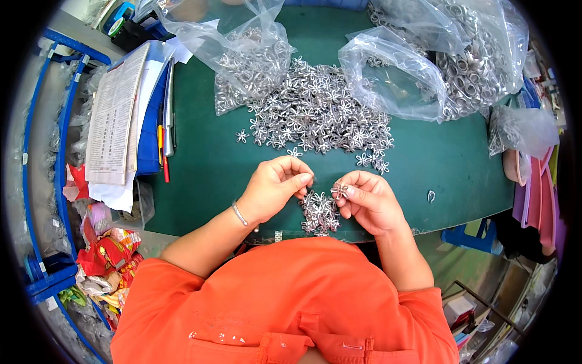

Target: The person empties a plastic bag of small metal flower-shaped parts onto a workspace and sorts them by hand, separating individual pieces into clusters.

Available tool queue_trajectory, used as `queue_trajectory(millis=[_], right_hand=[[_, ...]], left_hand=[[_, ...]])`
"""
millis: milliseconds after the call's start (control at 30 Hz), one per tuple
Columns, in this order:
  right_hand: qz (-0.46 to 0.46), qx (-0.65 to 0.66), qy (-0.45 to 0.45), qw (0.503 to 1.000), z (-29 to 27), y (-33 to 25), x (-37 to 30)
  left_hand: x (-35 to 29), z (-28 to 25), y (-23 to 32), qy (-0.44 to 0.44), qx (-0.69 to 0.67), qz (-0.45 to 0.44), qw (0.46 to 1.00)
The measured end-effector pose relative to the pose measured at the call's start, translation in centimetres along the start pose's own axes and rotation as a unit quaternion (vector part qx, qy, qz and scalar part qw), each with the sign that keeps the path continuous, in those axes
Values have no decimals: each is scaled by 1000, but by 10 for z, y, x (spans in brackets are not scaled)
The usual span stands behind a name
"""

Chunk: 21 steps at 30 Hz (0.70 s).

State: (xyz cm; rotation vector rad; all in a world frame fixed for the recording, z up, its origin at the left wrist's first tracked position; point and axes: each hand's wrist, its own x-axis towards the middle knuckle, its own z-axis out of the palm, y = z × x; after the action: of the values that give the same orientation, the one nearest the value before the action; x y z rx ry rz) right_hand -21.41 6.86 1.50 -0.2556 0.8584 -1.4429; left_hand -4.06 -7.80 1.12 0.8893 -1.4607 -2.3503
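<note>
My right hand (374, 203) pinches a silver flower-shaped metal piece (341, 191) between thumb and fingers, above the front edge of the green table. Just to its left, my left hand (276, 187) has thumb and forefinger pressed together; whatever is between them is too small or hidden to tell. Below and between both hands lies a small heap of flower-shaped pieces (319, 212), close to my body. Farther back spreads a big pile of the same pieces (327, 109), with a few strays (294, 151) at its near side.
Clear plastic bags of metal pieces (254, 57) and of rings (470, 73) stand at the back. On the left are a stack of papers (115, 115), pens (165, 151) and a blue rack (60, 139). One loose ring (431, 196) lies at right, above a blue stool (476, 236).
</note>
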Motion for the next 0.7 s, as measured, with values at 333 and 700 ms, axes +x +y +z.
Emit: queue_trajectory(millis=[333,700], right_hand=[[32,151,-43,987,-9,-4,-5],[-232,-636,92,730,2,-3,-23]], left_hand=[[1,4,2,33,187,93,977],[5,-6,0,-13,500,333,800]])
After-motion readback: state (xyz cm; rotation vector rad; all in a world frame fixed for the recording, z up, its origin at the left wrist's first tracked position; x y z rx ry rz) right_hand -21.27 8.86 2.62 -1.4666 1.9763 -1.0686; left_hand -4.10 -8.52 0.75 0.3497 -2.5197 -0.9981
